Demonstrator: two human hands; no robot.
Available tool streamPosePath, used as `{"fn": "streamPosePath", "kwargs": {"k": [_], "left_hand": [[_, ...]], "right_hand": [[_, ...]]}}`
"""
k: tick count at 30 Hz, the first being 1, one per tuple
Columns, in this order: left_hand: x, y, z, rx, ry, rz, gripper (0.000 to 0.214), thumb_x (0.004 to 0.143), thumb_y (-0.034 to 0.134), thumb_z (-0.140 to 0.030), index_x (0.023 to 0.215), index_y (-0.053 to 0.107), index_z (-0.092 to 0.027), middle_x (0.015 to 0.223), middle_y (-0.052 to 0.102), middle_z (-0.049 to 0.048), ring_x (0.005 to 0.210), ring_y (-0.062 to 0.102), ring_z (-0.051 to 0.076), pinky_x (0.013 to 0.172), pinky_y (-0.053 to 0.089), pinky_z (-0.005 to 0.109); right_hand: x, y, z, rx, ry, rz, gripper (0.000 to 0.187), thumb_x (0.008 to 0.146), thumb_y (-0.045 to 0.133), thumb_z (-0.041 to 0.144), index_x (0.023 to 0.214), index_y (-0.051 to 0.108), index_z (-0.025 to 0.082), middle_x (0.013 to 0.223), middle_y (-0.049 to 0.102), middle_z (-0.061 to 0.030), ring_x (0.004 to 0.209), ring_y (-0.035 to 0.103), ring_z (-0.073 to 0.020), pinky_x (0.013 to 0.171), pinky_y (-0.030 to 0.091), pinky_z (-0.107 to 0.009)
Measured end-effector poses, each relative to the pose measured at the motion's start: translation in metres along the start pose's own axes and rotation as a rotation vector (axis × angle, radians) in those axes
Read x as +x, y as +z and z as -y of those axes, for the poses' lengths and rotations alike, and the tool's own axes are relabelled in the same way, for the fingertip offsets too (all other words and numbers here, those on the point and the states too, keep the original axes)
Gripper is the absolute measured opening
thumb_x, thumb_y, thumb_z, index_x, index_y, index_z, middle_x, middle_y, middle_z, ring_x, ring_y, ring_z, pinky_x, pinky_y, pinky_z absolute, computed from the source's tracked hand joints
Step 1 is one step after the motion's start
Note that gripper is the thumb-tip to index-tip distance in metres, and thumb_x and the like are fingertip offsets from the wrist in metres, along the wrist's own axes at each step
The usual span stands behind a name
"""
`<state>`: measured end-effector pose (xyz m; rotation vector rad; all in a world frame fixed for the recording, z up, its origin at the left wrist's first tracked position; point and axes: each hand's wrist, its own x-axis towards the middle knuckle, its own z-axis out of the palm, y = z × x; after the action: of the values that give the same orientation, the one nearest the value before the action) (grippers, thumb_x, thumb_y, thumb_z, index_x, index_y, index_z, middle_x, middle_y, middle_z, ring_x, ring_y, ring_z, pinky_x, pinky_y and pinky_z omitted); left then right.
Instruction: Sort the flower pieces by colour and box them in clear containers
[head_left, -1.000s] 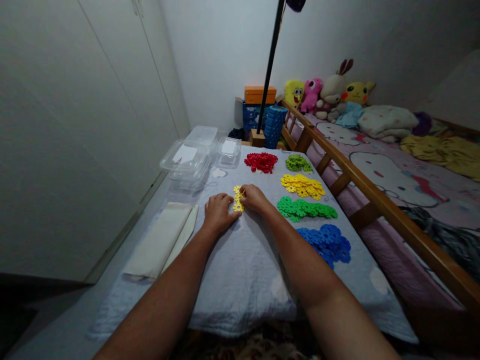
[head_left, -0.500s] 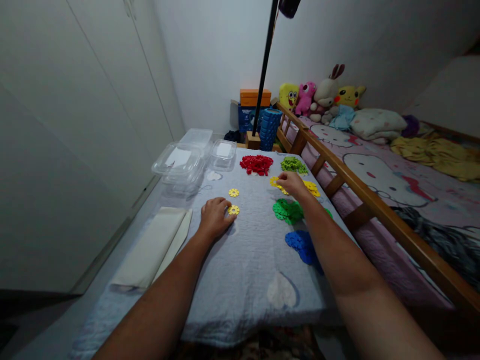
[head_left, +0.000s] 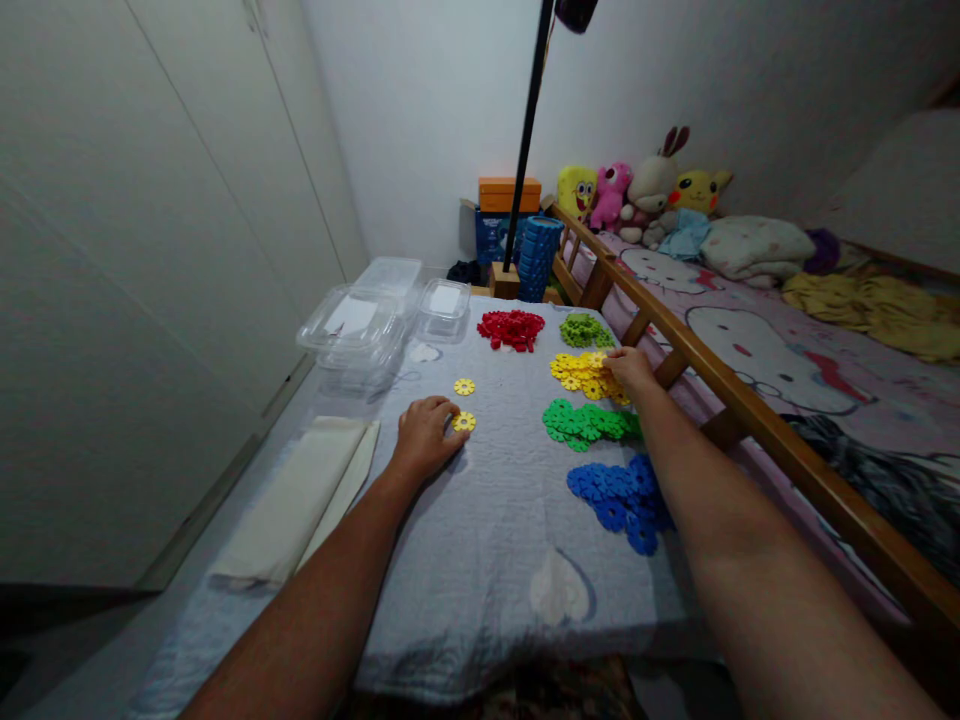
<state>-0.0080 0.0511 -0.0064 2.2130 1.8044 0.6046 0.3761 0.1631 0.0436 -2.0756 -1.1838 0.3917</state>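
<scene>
A yellow notched plastic disc [head_left: 464, 422] lies on the tablecloth, with the thumb and fingers of my left hand [head_left: 427, 436] closed around its left edge. Just beyond it is a second yellow disc [head_left: 464, 386], lying flat and untouched. My right hand [head_left: 631, 370] is at the right end of the pile of yellow discs [head_left: 577, 368], its fingertips pinched on a disc on top. A pile of green discs [head_left: 585, 422] spreads nearer than the yellow one. Blue discs [head_left: 611, 490] lie nearest, partly behind my right forearm.
Red pieces [head_left: 511, 328] and light green pieces [head_left: 583, 330] are heaped at the far end. Clear plastic containers [head_left: 352, 320] stand at the back left, near a folded cream cloth [head_left: 296, 500]. A wooden bed rail [head_left: 675, 340] runs along the right side.
My right hand has moved right, from the left part of the yellow pile, where it held a yellow disc, to the right end. My left hand stays at its disc.
</scene>
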Motion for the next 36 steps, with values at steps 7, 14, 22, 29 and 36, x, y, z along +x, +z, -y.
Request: {"fn": "streamPosePath", "kwargs": {"k": [7, 14, 22, 29, 36], "left_hand": [[-0.001, -0.001, -0.002, -0.013, -0.006, -0.014, 0.033, 0.085, 0.068, -0.039, 0.115, 0.072, -0.026, 0.135, 0.068, 0.0086, 0.125, 0.058, 0.031, 0.105, 0.043, 0.046], [0.001, -0.002, -0.002, -0.077, -0.03, -0.015, 0.033, 0.09, 0.063, -0.042, 0.116, 0.071, -0.024, 0.131, 0.069, 0.0089, 0.125, 0.058, 0.031, 0.108, 0.042, 0.046], [0.001, -0.007, 0.0, -0.047, -0.129, -0.056, 0.032, 0.097, 0.047, -0.027, 0.118, 0.071, -0.026, 0.13, 0.07, 0.0083, 0.124, 0.058, 0.029, 0.109, 0.041, 0.047], [0.003, -0.007, 0.001, -0.005, -0.165, -0.084, 0.032, 0.096, 0.046, -0.025, 0.115, 0.072, -0.026, 0.129, 0.07, 0.0087, 0.124, 0.058, 0.03, 0.108, 0.042, 0.046], [0.005, -0.006, 0.005, 0.022, -0.168, -0.078, 0.032, 0.094, 0.048, -0.025, 0.115, 0.073, -0.025, 0.128, 0.07, 0.0098, 0.122, 0.059, 0.032, 0.104, 0.045, 0.046]], "right_hand": [[0.0, -0.002, 0.007, -0.03, -0.087, -0.052, 0.008, 0.069, 0.063, 0.011, 0.072, 0.07, 0.015, 0.068, 0.068, -0.0045, 0.071, 0.063, -0.0185, 0.068, 0.047, -0.025], [-0.057, 0.031, 0.071, -0.031, -0.479, 0.327, 0.014, 0.08, 0.062, 0.014, 0.085, 0.075, 0.013, 0.082, 0.074, -0.004, 0.073, 0.064, -0.0148, 0.067, 0.046, -0.023], [-0.149, 0.089, 0.108, -0.318, -0.813, 0.786, 0.027, 0.084, 0.075, 0.018, 0.111, 0.077, 0.017, 0.096, 0.076, -0.005, 0.082, 0.066, -0.0148, 0.073, 0.045, -0.022], [-0.167, 0.107, 0.104, -0.348, -0.889, 0.713, 0.028, 0.083, 0.077, 0.022, 0.11, 0.078, 0.019, 0.108, 0.071, -0.0085, 0.087, 0.063, -0.016, 0.078, 0.044, -0.024], [-0.163, 0.105, 0.102, -0.22, -0.79, 0.761, 0.02, 0.078, 0.074, 0.011, 0.097, 0.072, 0.016, 0.089, 0.069, 0.0003, 0.076, 0.056, -0.0119, 0.067, 0.037, -0.021]]}}
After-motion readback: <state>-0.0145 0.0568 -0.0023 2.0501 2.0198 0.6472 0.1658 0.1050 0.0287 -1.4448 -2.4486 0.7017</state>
